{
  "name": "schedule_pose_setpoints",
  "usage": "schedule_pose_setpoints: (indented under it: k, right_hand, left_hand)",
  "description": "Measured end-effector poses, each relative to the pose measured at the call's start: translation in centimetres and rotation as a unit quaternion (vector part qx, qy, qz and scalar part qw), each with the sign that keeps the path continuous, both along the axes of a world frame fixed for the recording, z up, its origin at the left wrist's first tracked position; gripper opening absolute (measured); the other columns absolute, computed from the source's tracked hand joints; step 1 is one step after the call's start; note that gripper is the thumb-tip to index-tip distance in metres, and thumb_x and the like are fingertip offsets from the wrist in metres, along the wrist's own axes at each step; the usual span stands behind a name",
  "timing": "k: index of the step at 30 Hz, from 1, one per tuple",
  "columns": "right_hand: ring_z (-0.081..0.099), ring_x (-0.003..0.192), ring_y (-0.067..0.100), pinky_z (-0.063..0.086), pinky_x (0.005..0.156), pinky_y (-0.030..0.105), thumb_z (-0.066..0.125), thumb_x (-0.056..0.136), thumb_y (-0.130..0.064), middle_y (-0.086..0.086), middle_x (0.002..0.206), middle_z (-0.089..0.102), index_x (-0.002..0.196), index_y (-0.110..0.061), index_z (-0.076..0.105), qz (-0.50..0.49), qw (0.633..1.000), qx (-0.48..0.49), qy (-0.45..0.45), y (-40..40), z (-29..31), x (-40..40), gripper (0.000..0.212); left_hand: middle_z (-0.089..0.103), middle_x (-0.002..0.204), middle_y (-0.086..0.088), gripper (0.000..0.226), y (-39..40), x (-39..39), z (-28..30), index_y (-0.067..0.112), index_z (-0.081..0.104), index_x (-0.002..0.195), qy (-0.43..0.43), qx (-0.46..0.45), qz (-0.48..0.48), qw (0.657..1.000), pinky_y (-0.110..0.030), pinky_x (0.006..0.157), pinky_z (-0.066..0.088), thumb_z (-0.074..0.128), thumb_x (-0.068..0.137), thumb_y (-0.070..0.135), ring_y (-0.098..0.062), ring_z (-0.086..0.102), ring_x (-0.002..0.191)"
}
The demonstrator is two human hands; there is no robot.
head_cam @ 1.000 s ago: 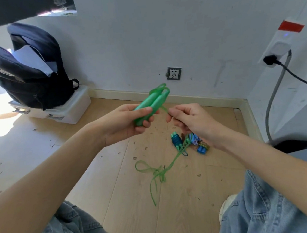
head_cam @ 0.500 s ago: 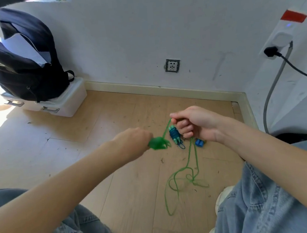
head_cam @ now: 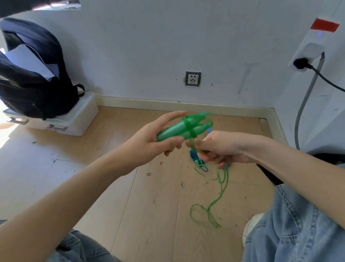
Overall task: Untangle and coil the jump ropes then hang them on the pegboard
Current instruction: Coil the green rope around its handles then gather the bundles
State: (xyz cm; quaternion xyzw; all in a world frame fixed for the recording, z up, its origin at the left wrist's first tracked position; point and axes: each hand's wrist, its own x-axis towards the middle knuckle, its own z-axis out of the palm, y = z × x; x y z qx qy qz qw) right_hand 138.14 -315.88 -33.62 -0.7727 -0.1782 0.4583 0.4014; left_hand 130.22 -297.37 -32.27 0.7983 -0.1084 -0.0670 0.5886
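The left hand [head_cam: 159, 138] holds the two green handles [head_cam: 182, 128] side by side above the floor [head_cam: 132, 206], thumb under them and fingers along the far side, their tips pointing toward 2 o'clock. Keeping both handles in one fist gives a firm core to wind on and leaves the other hand free. A turn of green cord [head_cam: 190, 127] already bands the pair near their tips.

The right hand [head_cam: 222, 147], just at 4 o'clock from the handles, is curled with thumb and forefinger pinching the cord right below that band, probably to keep tension so the wrap lies tight. From the fist the rest of the cord drops toward 6 o'clock and ends in loose loops [head_cam: 205, 215] on the floor between the knees, so most of the rope is not wound yet.

Under the right hand, on the floor, lies a second rope [head_cam: 194, 156], blue and teal; the hand hides much of it, so whether it is tangled I cannot tell. No pegboard is in sight. A backpack [head_cam: 29, 80] sits on a white box [head_cam: 74, 122] at 10 o'clock.
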Motion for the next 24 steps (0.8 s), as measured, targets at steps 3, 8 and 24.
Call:
schedule_pose_setpoints:
  k: [3,8,24]
  right_hand:
    - [0.038,0.045,0.012,0.036,0.053,0.021,0.053,0.083,-0.057,-0.005,0.048,0.046,0.045,-0.024,0.052,0.011,1.0,0.027,-0.005,-0.1,-0.2,-0.3,0.05]
    - [0.065,0.101,0.018,0.039,0.099,0.035,0.041,0.097,-0.023,0.006,0.102,0.071,0.106,-0.008,0.065,-0.081,0.975,0.206,0.023,0.0,0.0,0.2,0.03]
    - [0.026,0.04,0.009,0.027,0.038,0.018,0.046,0.096,-0.024,-0.007,0.043,0.032,0.064,-0.013,0.051,-0.084,0.978,0.192,0.024,0.6,1.4,0.1,0.034]
  left_hand:
    - [0.055,0.074,0.001,0.031,0.2,0.4,0.0,0.019,0.057,0.118,0.049,-0.1,0.014,0.994,-0.019,0.061,0.044,0.055,0.088,0.014,-0.009,0.048,0.066]
    - [0.057,0.07,0.003,0.025,0.9,1.3,0.1,0.017,0.063,0.104,0.125,-0.148,0.035,0.98,-0.018,0.058,0.046,0.06,0.08,0.019,-0.007,0.05,0.062]
    - [0.048,0.076,0.002,0.02,1.5,1.9,-3.4,0.008,0.046,0.1,0.071,0.485,0.107,0.865,-0.022,0.056,0.039,0.047,0.095,0.027,-0.014,0.051,0.067]
